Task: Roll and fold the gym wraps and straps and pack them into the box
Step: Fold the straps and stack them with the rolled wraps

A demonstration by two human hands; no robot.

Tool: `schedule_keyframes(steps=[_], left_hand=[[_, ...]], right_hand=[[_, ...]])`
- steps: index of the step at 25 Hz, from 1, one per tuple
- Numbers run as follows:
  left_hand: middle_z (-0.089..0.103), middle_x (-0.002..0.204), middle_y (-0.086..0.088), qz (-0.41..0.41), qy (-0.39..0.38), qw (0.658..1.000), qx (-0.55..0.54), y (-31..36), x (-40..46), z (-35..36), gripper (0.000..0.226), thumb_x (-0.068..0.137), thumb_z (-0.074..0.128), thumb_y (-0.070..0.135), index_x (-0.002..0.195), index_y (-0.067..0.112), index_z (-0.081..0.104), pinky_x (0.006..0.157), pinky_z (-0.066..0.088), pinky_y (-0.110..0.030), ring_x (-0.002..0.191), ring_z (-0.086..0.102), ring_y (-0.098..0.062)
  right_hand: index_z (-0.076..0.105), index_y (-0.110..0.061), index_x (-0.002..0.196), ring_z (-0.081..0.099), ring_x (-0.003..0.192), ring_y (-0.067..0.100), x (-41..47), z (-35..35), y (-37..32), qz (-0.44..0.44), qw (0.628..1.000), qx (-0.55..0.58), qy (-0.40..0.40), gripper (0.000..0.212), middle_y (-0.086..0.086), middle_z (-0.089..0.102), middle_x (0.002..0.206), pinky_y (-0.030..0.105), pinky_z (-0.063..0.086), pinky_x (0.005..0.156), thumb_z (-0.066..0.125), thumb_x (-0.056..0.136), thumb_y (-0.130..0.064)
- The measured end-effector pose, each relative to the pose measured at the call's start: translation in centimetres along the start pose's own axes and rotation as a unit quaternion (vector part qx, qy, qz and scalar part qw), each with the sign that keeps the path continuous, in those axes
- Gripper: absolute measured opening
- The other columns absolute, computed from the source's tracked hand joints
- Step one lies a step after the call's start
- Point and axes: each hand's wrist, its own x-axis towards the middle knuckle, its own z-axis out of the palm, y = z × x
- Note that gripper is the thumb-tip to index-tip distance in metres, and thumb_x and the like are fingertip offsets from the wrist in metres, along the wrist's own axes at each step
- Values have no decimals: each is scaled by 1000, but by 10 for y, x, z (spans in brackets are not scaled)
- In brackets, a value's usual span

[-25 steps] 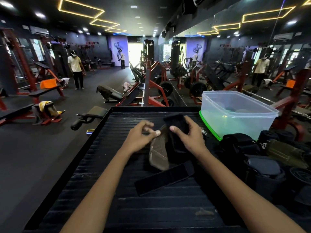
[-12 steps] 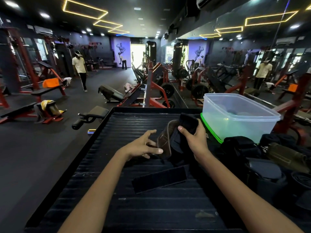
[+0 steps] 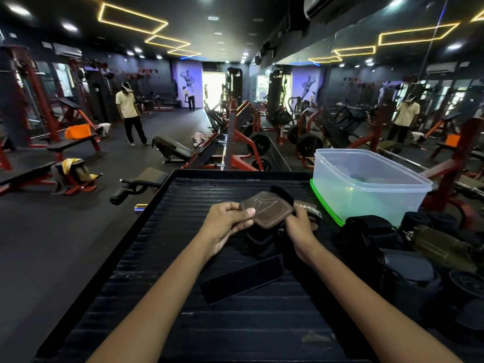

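Head view, L to R. Far left, gym floor w/ red-framed benches; a yellow cloth lies draped over one low bench. A person in a pale shirt stands further back, well apart from the work area.

Centre: black ribbed surface w/ raised rim. Left hand is held above it, thumb on top of a brown leather grip pad, fingers curled under its left edge, so it pinches the pad. Pad is tilted, stitched face up, lifted off the surface. Right hand grips the same piece at its right lower side, fingers curled round the black strap part that hangs below the pad. Both hands are close together, clamped on that one grip strap. A second brown pad w/ a printed label lies just behind the right hand; can't tell if it touches. A flat black strap tail lies on the surface near the forearms.

Right: clear plastic box sits on a green lid at the surface's far right corner; contents are blurred. Nearer, a pile of black wraps and an olive-coloured roll lie beside the box.
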Motion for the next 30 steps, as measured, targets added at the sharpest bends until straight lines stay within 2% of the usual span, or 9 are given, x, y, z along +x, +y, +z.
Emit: schedule_keyframes(steps=[3,6,8,12,14,18,21,26,30], left_hand=[[63,72,0,97,67,964,237,-10,2,-1,21,75,80,12,78,12,59,51,46,-13,55,58,1],[53,91,3,194,126,880,414,-14,6,-6,26,72,81,23,80,21,56,79,43,-21,89,54,-10],[53,102,-1,190,114,896,385,-15,6,-6,26,77,77,21,88,21,53,81,39,-21,99,52,-17],[58,104,1,201,79,910,353,-13,6,-8,35,79,75,17,97,20,46,76,37,-14,99,55,-14],[57,106,3,199,67,913,349,-10,4,-8,44,78,76,18,105,21,42,80,39,-18,100,54,-11],[52,104,7,49,40,934,353,2,6,-21,51,81,71,41,118,23,40,82,44,-27,93,54,-10],[58,103,1,-72,-62,960,263,7,4,-36,43,87,67,29,123,23,45,75,53,-30,76,58,-8],[57,117,-12,-33,-76,985,149,13,4,-42,64,84,58,-10,132,30,44,73,53,-33,88,63,-20],[65,113,-14,102,-25,994,-9,31,3,-53,49,90,42,-13,131,13,49,45,48,-14,60,61,-9]], right_hand=[[60,-10,95,51,38,5,-1,-1,-7,50,997,50,-14,31,-8,56,43,17,40,37,36,92,10],[62,-6,99,60,51,5,-4,1,-8,66,992,99,-50,24,-7,63,54,21,48,44,39,97,-4],[68,-6,99,68,72,14,-7,2,-8,78,984,150,-63,31,2,73,76,31,58,55,38,99,-16],[67,-14,105,71,86,20,-11,5,-13,76,982,157,-72,29,7,75,98,42,58,71,47,97,-34],[62,-15,112,71,89,23,-9,5,-8,51,990,121,-50,21,8,74,101,40,59,67,62,91,-20],[48,-18,97,70,76,17,-6,5,-6,33,994,99,-16,25,5,70,94,37,57,57,63,87,-1],[40,-22,92,67,79,20,-1,0,-9,36,993,110,13,34,3,66,96,42,59,61,64,86,1],[36,-24,92,65,94,28,5,-11,-8,23,995,80,47,36,4,60,106,54,57,77,63,88,-1],[32,-19,101,61,102,30,5,-8,-5,-7,997,-40,63,33,5,56,104,54,50,92,61,90,-9]])
